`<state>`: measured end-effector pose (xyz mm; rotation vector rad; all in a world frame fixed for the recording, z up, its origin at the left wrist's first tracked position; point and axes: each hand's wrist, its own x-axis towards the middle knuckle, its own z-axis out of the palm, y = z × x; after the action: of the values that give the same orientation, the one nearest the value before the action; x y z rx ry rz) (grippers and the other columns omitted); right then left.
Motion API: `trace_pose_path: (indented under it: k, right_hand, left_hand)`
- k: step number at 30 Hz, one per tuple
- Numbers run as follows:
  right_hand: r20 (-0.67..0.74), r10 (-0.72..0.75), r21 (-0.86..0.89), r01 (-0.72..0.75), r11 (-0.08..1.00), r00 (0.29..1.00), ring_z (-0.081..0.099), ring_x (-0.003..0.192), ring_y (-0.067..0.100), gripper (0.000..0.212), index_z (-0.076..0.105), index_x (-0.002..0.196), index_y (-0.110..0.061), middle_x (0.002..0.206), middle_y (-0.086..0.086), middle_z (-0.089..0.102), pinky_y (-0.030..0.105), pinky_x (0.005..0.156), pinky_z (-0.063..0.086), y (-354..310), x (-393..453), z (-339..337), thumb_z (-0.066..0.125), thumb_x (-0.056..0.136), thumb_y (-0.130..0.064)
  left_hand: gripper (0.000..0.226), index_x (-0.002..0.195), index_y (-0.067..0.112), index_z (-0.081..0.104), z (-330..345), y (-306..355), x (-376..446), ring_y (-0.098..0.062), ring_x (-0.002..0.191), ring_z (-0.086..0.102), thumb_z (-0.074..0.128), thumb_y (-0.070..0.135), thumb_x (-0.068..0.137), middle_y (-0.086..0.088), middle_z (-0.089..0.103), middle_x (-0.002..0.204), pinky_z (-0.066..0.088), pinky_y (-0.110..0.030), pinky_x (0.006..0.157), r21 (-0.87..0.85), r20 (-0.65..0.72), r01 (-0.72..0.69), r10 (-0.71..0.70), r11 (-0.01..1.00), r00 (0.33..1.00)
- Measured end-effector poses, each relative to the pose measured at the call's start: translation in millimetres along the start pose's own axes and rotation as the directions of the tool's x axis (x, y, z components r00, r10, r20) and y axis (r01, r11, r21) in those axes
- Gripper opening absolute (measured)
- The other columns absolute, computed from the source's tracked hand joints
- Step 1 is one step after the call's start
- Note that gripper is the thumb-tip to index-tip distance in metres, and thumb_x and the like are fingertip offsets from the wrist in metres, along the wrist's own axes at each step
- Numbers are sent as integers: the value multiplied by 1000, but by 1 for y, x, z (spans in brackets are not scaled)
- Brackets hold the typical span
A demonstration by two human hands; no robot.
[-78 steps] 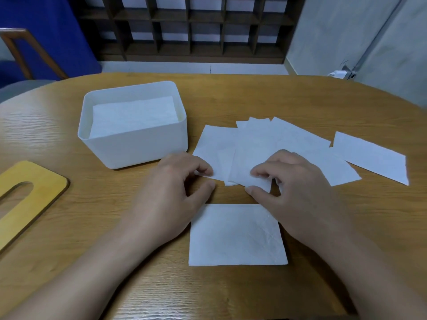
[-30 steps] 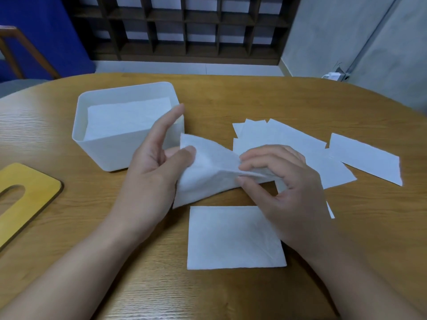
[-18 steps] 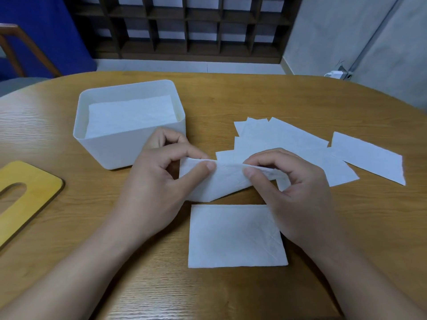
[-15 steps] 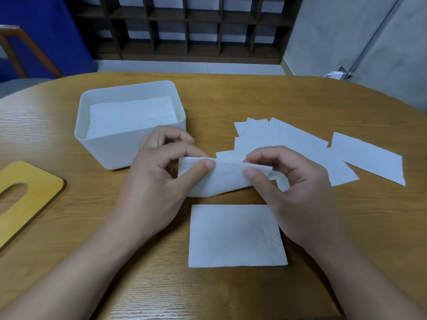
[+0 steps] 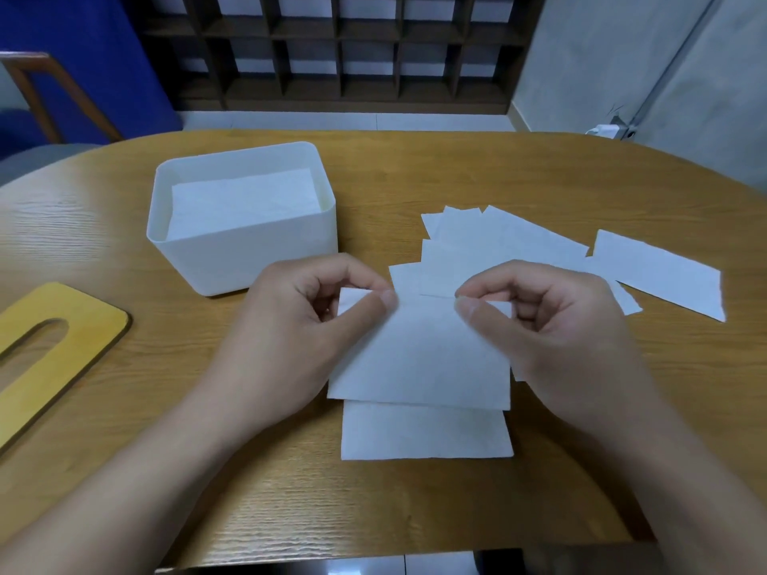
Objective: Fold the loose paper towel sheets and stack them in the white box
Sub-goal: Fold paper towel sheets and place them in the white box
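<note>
A white paper towel sheet (image 5: 423, 354) hangs between my hands just above the table. My left hand (image 5: 303, 325) pinches its upper left corner and my right hand (image 5: 552, 321) pinches its upper right corner. Under its lower edge lies a folded sheet (image 5: 423, 435) flat on the table. Several loose sheets (image 5: 498, 246) overlap behind my hands, and one single sheet (image 5: 660, 273) lies apart to the right. The white box (image 5: 249, 251) stands at the left rear with folded sheets (image 5: 245, 201) stacked inside.
A yellow wooden lid with a long slot (image 5: 54, 350) lies at the table's left edge. The oval wooden table (image 5: 415, 168) ends close to my body. A chair (image 5: 37, 89) and a dark shelf unit (image 5: 352, 47) stand beyond the far edge.
Both hands took one sheet off the loose pile, lifted it and brought it nearer. It now hangs spread by its top corners over the folded sheet.
</note>
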<state>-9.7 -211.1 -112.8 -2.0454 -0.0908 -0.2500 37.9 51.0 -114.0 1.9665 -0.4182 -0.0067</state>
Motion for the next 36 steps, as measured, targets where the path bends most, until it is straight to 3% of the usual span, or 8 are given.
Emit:
trace_pose_path:
  k: [4, 9, 12, 17, 21, 23, 27, 36]
  right_hand:
    - [112, 54, -106, -42, 993, 992, 49, 58, 30, 5, 81, 92, -33, 73, 2, 71, 37, 53, 40, 1, -7, -4, 82, 96, -33]
    - [178, 124, -149, -97, 984, 976, 42, 53, 12, 9, 80, 88, -31, 60, -1, 60, 19, 51, 37, 0, -15, -9, 82, 96, -35]
    - [201, 138, -146, -109, 983, 970, 44, 53, 16, 10, 81, 89, -31, 60, 2, 59, 22, 51, 38, -1, -19, -11, 81, 97, -37]
    - [226, 229, 202, -276, 940, 947, 53, 57, 23, 7, 84, 92, -18, 75, 22, 68, 26, 51, 43, -9, -20, -15, 82, 96, -23]
    - [212, 201, 44, -215, 976, 956, 50, 56, 18, 8, 83, 91, -21, 63, 4, 60, 32, 57, 44, 1, -18, -13, 83, 96, -26]
    - [181, 175, -91, -161, 983, 968, 48, 56, 14, 10, 80, 88, -25, 61, 0, 58, 23, 56, 43, 6, -19, -9, 84, 96, -30]
    - [171, 117, -272, -68, 960, 978, 55, 59, 16, 12, 77, 86, -31, 66, -5, 63, 19, 54, 44, 9, -20, -4, 84, 95, -36]
    - [245, 78, -436, 38, 899, 966, 58, 105, 1, 26, 76, 113, -44, 104, -27, 65, 13, 77, 43, 5, -20, -11, 82, 90, -54]
  left_hand:
    - [9, 103, 33, 81, -2, -1, -5, -45, 73, 59, 80, 41, 100, -21, 70, 81, 56, -52, 65, 23, 134, 90, -92, 996, 987]
    - [11, 103, 33, 80, -2, 1, -13, -17, 61, 46, 82, 41, 96, -17, 66, 79, 40, -33, 62, 67, 184, 106, -117, 992, 976]
    - [10, 104, 29, 81, -1, 2, -16, -21, 59, 50, 83, 35, 97, -12, 62, 67, 43, -34, 60, 13, 242, 170, -168, 985, 956]
    - [13, 105, 12, 81, -1, 11, -20, -21, 50, 40, 79, 22, 97, -16, 52, 62, 37, -24, 45, -260, 349, 390, -291, 883, 891]
    - [7, 100, 21, 81, -3, 2, -19, -18, 55, 40, 83, 28, 97, -2, 49, 62, 36, -29, 52, -59, 241, 270, -248, 961, 938]
    - [7, 99, 28, 80, -2, -3, -20, -12, 56, 46, 84, 33, 96, 8, 55, 61, 39, -31, 58, 98, 201, 169, -185, 981, 962]
    - [10, 98, 40, 74, 2, -1, -26, -4, 73, 63, 80, 45, 93, 17, 68, 80, 49, -29, 65, 453, 163, 4, -87, 891, 983]
    - [45, 126, 43, 68, -2, 6, -28, 1, 114, 53, 71, 71, 90, 27, 57, 116, 51, -32, 97, 534, 228, -104, -25, 839, 973]
